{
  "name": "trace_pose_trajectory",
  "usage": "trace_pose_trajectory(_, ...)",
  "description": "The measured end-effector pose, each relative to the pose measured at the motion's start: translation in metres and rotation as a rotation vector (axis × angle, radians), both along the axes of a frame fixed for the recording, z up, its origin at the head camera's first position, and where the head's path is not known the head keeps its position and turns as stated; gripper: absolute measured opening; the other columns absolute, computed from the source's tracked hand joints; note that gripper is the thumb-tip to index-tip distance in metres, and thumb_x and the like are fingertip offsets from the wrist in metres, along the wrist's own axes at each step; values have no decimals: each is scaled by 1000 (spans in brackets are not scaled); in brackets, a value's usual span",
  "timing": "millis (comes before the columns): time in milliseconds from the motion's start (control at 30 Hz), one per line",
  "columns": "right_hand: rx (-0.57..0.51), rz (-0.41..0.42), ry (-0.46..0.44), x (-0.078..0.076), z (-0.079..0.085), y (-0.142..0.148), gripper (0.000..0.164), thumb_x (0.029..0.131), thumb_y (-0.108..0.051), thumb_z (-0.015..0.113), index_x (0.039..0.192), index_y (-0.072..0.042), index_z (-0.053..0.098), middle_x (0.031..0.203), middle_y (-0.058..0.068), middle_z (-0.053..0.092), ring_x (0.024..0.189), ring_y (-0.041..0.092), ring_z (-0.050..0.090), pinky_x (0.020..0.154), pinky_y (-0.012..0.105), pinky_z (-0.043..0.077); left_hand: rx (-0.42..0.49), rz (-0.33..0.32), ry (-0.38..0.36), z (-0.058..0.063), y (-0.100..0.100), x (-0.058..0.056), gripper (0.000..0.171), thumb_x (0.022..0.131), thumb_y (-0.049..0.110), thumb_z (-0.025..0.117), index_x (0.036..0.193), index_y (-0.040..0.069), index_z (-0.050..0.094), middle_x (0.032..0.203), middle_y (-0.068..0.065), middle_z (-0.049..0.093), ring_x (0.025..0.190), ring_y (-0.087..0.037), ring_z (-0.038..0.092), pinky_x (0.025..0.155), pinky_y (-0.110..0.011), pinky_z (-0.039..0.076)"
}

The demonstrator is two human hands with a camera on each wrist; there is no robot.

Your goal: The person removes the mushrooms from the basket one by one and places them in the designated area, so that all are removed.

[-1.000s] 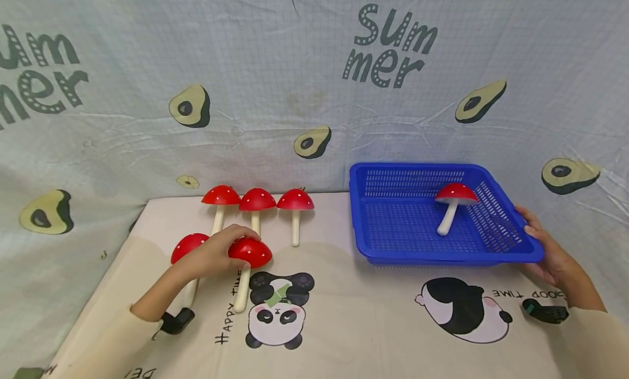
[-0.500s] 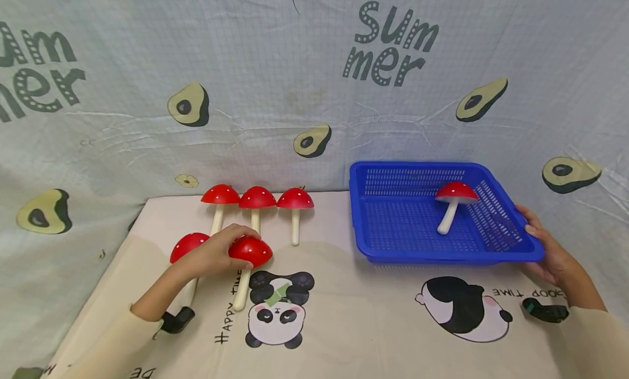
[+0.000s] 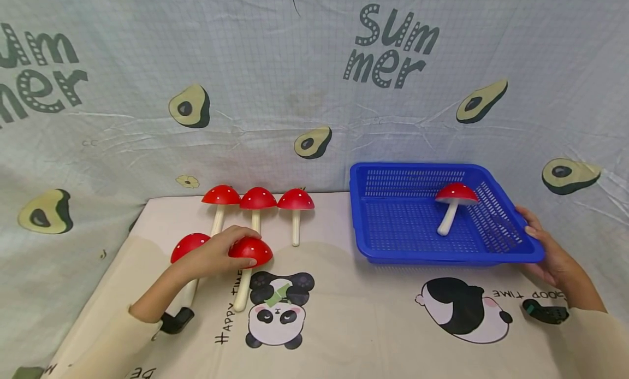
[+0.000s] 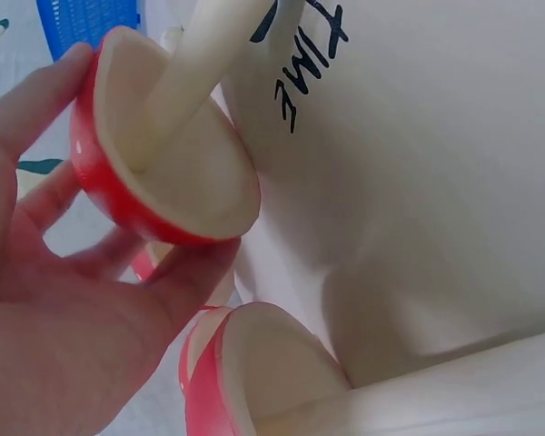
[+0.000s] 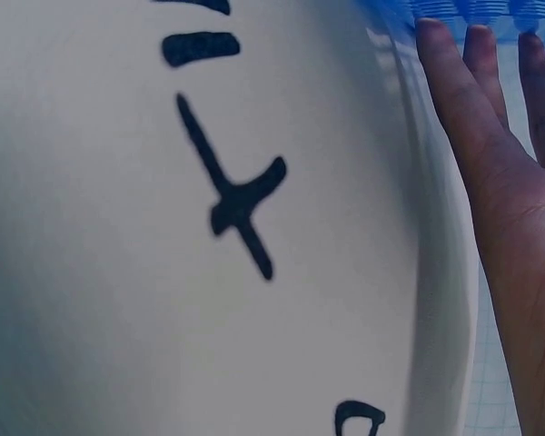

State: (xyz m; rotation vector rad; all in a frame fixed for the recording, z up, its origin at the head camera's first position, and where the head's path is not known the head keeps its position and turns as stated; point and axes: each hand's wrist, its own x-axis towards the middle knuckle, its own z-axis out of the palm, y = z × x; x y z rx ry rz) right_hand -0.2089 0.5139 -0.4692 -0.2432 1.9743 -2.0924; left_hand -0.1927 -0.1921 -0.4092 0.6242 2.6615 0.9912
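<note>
In the head view my left hand grips the red, white-dotted cap of a toy mushroom, its pale stem slanting toward me. The left wrist view shows fingers and thumb spread round this cap, with its hollow cream underside facing the camera. Just left of it lies another mushroom, partly hidden by that hand. At the far right my right hand touches the side of a blue plastic basket. Its fingers look straight in the right wrist view, tips against the basket.
One mushroom lies inside the basket. Along the table's back edge are three more, a left one, a middle one and a right one. Behind the table hangs a printed cloth.
My left thumb has shifted slightly up onto the front rim of the mushroom cap. The right hand and the basket hold their places.
</note>
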Motion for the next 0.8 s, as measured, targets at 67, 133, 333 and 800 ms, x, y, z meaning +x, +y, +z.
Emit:
trace_pose_trajectory(67,-12,2,0,0,0,0,54,106,-37,33,154,-52,15,134,-16,41,105,9,66,82,35,61,1,22,-4,1,1,0,51,87,21,79,134,10,59,128,-12,57,121,-34,53,93,-48,56)
trace_pose_trajectory(133,-16,4,0,0,0,0,54,106,-37,33,154,-52,15,133,-16,42,105,10,66,82,35,60,-3,44,-7,1,1,0,52,87,21,80,133,11,60,127,-13,57,120,-35,53,91,-49,57)
trace_pose_trajectory(333,-21,12,5,0,0,1,54,106,-37,33,154,-52,14,134,-16,42,105,10,65,83,35,60,-14,69,-2,-2,3,-2,51,87,24,81,132,13,61,127,-13,56,120,-35,53,91,-48,57)
trace_pose_trajectory(800,-12,17,12,-1,-1,2,53,106,-36,32,154,-53,16,133,-17,44,105,9,66,82,36,61,-42,63,-4,-3,5,-2,62,86,33,80,137,9,54,131,-16,55,122,-36,52,89,-48,58)
